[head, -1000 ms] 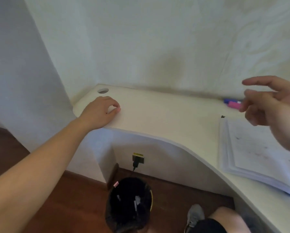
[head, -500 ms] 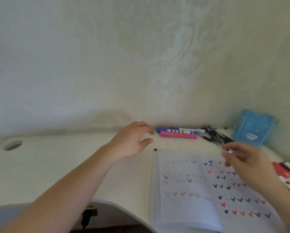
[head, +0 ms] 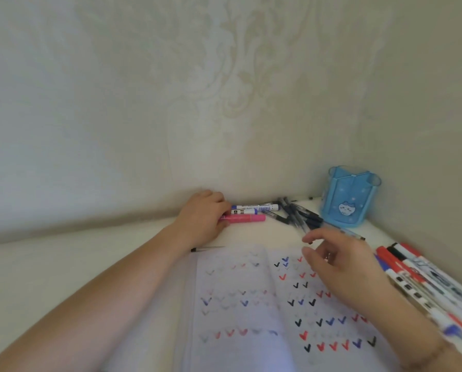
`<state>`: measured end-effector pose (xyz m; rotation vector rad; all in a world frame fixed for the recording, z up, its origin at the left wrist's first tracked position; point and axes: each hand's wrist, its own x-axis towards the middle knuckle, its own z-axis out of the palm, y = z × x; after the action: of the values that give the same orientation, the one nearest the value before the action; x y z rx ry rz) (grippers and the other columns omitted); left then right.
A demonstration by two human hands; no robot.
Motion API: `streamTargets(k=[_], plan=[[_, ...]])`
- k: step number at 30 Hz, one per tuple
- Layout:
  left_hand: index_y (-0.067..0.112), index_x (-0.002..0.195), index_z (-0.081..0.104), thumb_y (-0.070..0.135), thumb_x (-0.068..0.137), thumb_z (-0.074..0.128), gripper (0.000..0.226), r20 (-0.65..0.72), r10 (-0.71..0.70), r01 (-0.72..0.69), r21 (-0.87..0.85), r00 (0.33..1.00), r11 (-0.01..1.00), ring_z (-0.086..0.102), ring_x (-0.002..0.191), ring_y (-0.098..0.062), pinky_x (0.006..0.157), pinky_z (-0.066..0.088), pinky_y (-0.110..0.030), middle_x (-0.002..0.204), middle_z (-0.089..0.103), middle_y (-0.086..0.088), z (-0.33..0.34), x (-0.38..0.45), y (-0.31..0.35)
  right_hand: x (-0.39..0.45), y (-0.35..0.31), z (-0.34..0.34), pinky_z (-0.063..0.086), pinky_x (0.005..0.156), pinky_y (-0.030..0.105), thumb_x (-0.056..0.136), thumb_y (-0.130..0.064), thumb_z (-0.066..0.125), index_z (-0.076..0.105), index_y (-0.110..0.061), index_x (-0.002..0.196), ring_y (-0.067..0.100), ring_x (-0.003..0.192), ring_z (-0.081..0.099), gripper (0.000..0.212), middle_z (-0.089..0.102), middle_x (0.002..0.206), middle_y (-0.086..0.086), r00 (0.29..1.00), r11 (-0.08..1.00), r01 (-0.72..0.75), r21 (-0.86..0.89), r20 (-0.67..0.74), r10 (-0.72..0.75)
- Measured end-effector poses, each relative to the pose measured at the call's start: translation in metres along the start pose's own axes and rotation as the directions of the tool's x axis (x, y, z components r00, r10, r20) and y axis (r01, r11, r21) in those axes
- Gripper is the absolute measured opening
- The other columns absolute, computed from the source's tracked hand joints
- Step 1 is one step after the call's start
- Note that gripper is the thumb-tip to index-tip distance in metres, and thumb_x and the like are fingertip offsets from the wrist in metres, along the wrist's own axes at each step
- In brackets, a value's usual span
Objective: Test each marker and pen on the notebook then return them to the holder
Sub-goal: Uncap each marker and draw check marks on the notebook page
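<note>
On the white desk [head: 90, 264], against the patterned wall: one open notebook [head: 251, 304], pages filled with rows of red, blue and black tick marks. Blue translucent holder [head: 349, 198], upright in the far right corner, with a small cartoon face on its front.

Left hand [head: 203, 220]: lying at the far edge of the desk beyond the notebook, fingers curled onto the near end of a pink marker [head: 247, 218]; whether it truly grips the marker or only rests on it cannot be told. Two blue-and-white markers [head: 256, 208] lie just behind the pink one, parallel to it.

Heap of dark pens [head: 298, 214]: loose on the desk between the markers and the holder.

Right hand [head: 348, 269]: above the right page, fingers loosely bent; a pen [head: 350, 233] shows past the fingertips, blurred, and a grasp on it cannot be confirmed.

Row of red, blue and black markers [head: 423, 280]: flat on the desk, right of the notebook.
</note>
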<state>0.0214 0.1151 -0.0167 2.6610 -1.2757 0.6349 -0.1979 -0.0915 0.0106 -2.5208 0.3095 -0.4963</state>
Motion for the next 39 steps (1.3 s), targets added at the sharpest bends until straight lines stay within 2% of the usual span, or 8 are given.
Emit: streamTargets(k=[6, 10, 13, 15, 17, 24, 32, 39], plan=[[0.020, 0.105, 0.065, 0.020, 0.090, 0.062, 0.015, -0.075, -0.066, 0.065, -0.027, 0.995, 0.998, 0.054, 0.101, -0.027, 0.081, 0.039, -0.037, 0.102, 0.064, 0.002, -0.008, -0.005, 0.006, 0.000, -0.002, 0.000, 0.056, 0.064, 0.030, 0.088, -0.043, 0.061, 0.059, -0.042, 0.102, 0.001, 0.064, 0.059, 0.014, 0.066, 0.071, -0.018, 1.000, 1.000, -0.018, -0.013, 0.007, 0.018], [0.015, 0.107, 0.060, 0.018, 0.097, 0.052, 0.012, -0.210, -0.106, 0.037, -0.308, 0.972, 0.950, 0.054, 0.088, -0.021, 0.078, 0.041, -0.031, 0.091, 0.060, 0.004, -0.040, -0.020, 0.041, -0.002, -0.007, 0.003, 0.056, 0.063, 0.028, 0.079, -0.057, 0.062, 0.050, -0.048, 0.108, 0.004, 0.061, 0.062, 0.032, 0.070, 0.070, -0.016, 1.000, 0.982, -0.017, 0.188, 0.000, 0.018], [0.011, 0.111, 0.055, 0.021, 0.101, 0.042, 0.020, -0.248, 0.072, -0.190, -0.496, 0.966, 0.848, 0.043, 0.085, -0.004, 0.079, 0.035, -0.011, 0.096, 0.053, 0.004, -0.071, -0.038, 0.093, -0.010, -0.021, 0.002, 0.049, 0.049, 0.022, 0.069, -0.059, 0.071, 0.054, -0.035, 0.114, 0.014, 0.049, 0.058, 0.054, 0.070, 0.068, 0.000, 0.998, 0.779, 0.044, 0.625, -0.002, -0.055], [0.008, 0.108, 0.055, 0.025, 0.101, 0.041, 0.023, -0.309, 0.215, -0.339, -0.433, 0.926, 0.835, 0.040, 0.083, -0.007, 0.080, 0.033, -0.014, 0.093, 0.054, 0.000, -0.072, -0.047, 0.121, -0.017, -0.028, 0.004, 0.042, 0.042, 0.020, 0.069, -0.048, 0.079, 0.063, -0.016, 0.100, 0.016, 0.043, 0.052, 0.047, 0.064, 0.059, 0.007, 0.986, 0.591, 0.151, 0.792, -0.080, -0.144], [0.009, 0.103, 0.054, 0.025, 0.099, 0.044, 0.019, -0.324, 0.252, -0.374, -0.401, 0.912, 0.836, 0.043, 0.079, -0.013, 0.074, 0.036, -0.021, 0.089, 0.053, -0.002, -0.064, -0.049, 0.132, -0.022, -0.033, 0.009, 0.041, 0.041, 0.020, 0.076, -0.029, 0.080, 0.060, -0.007, 0.081, 0.014, 0.042, 0.051, 0.030, 0.060, 0.056, 0.005, 0.982, 0.527, 0.187, 0.829, -0.139, -0.128], [0.024, 0.091, 0.047, 0.043, 0.102, 0.030, 0.028, -0.318, 0.237, -0.358, -0.407, 0.918, 0.840, 0.045, 0.051, -0.012, 0.043, 0.033, -0.025, 0.064, 0.055, 0.008, -0.051, -0.055, 0.124, -0.020, -0.031, 0.016, 0.032, 0.043, 0.023, 0.078, -0.026, 0.067, 0.044, -0.020, 0.059, 0.013, 0.039, 0.039, 0.030, 0.044, 0.048, 0.004, 0.994, 0.618, 0.035, 0.785, 0.039, -0.106], [0.033, 0.089, 0.046, 0.046, 0.098, 0.041, 0.017, -0.175, 0.239, -0.296, -0.540, 0.955, 0.788, 0.032, 0.047, -0.005, 0.047, 0.019, -0.005, 0.067, 0.049, 0.004, -0.052, -0.059, 0.122, -0.019, -0.036, 0.014, 0.028, 0.041, 0.021, 0.081, -0.014, 0.059, 0.036, -0.021, 0.059, 0.016, 0.039, 0.034, 0.033, 0.038, 0.048, 0.002, 0.985, 0.646, 0.041, 0.762, 0.077, -0.153], [0.037, 0.091, 0.050, 0.049, 0.093, 0.048, 0.012, -0.058, 0.250, -0.219, -0.694, 0.966, 0.686, 0.036, 0.043, -0.008, 0.048, 0.026, -0.012, 0.047, 0.036, 0.009, -0.056, -0.062, 0.116, -0.021, -0.036, 0.010, 0.030, 0.044, 0.021, 0.082, -0.023, 0.063, 0.038, -0.019, 0.062, 0.012, 0.043, 0.036, 0.033, 0.039, 0.049, 0.007, 0.959, 0.687, 0.174, 0.706, 0.039, -0.282]])
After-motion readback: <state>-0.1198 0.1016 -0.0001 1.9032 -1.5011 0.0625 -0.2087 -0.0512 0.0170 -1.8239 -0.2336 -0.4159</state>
